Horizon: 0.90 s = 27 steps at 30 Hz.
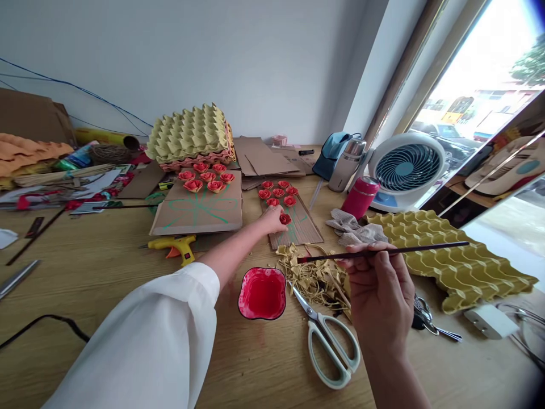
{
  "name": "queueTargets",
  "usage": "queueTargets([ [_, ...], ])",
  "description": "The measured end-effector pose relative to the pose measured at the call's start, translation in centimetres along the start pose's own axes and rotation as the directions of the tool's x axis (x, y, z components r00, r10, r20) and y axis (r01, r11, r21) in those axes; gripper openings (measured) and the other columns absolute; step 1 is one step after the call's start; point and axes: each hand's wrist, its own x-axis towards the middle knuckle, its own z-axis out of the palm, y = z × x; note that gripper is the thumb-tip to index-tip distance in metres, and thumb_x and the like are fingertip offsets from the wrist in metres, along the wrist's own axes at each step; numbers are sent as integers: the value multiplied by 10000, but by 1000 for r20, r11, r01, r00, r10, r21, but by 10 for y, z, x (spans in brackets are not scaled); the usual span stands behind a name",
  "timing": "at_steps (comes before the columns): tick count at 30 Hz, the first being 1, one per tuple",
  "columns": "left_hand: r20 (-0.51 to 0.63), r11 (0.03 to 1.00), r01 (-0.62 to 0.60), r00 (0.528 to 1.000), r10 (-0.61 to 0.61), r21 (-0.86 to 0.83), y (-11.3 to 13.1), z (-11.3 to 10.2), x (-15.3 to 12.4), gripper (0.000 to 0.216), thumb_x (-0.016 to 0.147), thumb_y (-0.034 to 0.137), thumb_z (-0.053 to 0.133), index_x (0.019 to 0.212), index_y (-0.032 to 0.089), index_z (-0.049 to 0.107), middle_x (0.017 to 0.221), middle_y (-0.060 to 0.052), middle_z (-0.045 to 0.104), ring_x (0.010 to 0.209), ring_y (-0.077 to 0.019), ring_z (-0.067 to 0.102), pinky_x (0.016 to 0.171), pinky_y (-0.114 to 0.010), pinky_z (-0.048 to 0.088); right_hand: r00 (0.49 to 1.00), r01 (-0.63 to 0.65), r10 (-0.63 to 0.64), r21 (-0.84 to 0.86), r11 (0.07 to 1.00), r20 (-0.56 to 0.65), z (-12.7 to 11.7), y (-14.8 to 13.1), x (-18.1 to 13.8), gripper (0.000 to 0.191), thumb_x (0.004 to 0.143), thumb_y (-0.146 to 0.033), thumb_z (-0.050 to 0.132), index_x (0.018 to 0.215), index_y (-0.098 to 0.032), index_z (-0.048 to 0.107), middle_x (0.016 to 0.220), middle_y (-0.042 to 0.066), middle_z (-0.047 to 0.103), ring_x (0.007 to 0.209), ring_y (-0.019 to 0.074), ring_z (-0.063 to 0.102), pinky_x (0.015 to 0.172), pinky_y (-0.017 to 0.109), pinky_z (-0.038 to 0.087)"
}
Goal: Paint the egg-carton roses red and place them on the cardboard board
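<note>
My left hand (272, 218) reaches forward over the table, fingers closed on a small red paper rose (285, 218) at the near end of a narrow cardboard panel (303, 227). Several red roses (277, 192) sit on that panel. My right hand (378, 289) pinches a thin dark paintbrush (383, 252) held level, its tip pointing left. A red paint cup (262, 293) stands on the table between my arms. A wider cardboard panel (198, 210) to the left carries more red roses (206, 177) and green painted lines.
Scissors (330, 341) lie beside the paint cup, next to scrap cuttings (313, 275). A yellow egg tray (451, 255) lies at right; stacked egg trays (189, 133) stand at the back. A glue gun (174, 247), fan (404, 167), red flask (360, 196) and rag (355, 230) are nearby.
</note>
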Motion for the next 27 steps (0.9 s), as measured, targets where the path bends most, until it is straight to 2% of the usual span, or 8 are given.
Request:
queueTargets([
  [4,-70,997,-75,995,78,33,8,-18,-21,425,1080,364,791,1454,186,698,1490,-140,715,1280,-331,743,1072,-560,660,1000,20,-20,-4,1000,2,-2,2,2,169,980,-369,868,966,-214,801,916,20,866,699,127,797,709,212,681],
  [6,-105,993,-112,988,116,45,8,-33,-40,534,940,220,881,1430,134,685,1475,-193,693,1392,-399,677,1199,-575,576,1000,27,-27,-7,1000,7,-2,2,3,176,976,-368,866,961,-207,797,910,24,871,684,126,797,694,209,673],
  [10,-147,990,-129,980,137,61,-8,-75,-99,535,907,168,800,1418,199,645,1479,-141,665,1445,-359,634,1264,-505,498,998,67,-67,8,998,12,0,1,6,114,974,-291,815,930,-189,787,861,34,871,645,134,802,658,212,670],
  [13,-202,984,-155,965,169,86,-25,-103,-158,468,904,189,761,1361,198,665,1427,-116,710,1362,-327,679,1206,-481,537,995,99,-99,-1,995,18,2,3,8,102,996,-208,711,921,-193,779,835,38,876,587,136,787,631,225,680],
  [17,-253,997,-31,966,48,69,-44,-119,-244,353,936,266,700,1283,209,720,1333,-93,779,1235,-301,739,1136,-472,594,996,80,-80,3,997,31,4,8,7,128,995,-185,678,902,-182,766,798,45,862,575,137,785,597,221,675],
  [21,-265,990,138,955,-131,9,-60,-113,-316,298,956,328,643,1210,230,766,1329,-91,817,1158,-299,780,1097,-467,624,994,90,-91,22,996,61,6,15,4,94,978,-202,725,899,-179,770,770,30,851,572,138,786,594,227,693],
  [24,-232,956,285,928,-293,-67,-72,-103,-345,282,958,398,654,1157,241,778,1281,-89,848,1097,-302,811,1033,-461,659,995,65,-66,9,998,75,7,20,2,93,942,-254,791,886,-184,767,802,34,867,584,135,799,595,213,692],
  [27,-188,918,386,899,-396,-89,-82,-94,-347,296,955,392,661,1180,233,770,1318,-115,849,1140,-323,829,1014,-465,670,996,33,-32,-6,999,86,9,22,-1,154,890,-317,853,867,-196,759,796,28,873,546,137,788,573,215,687],
])
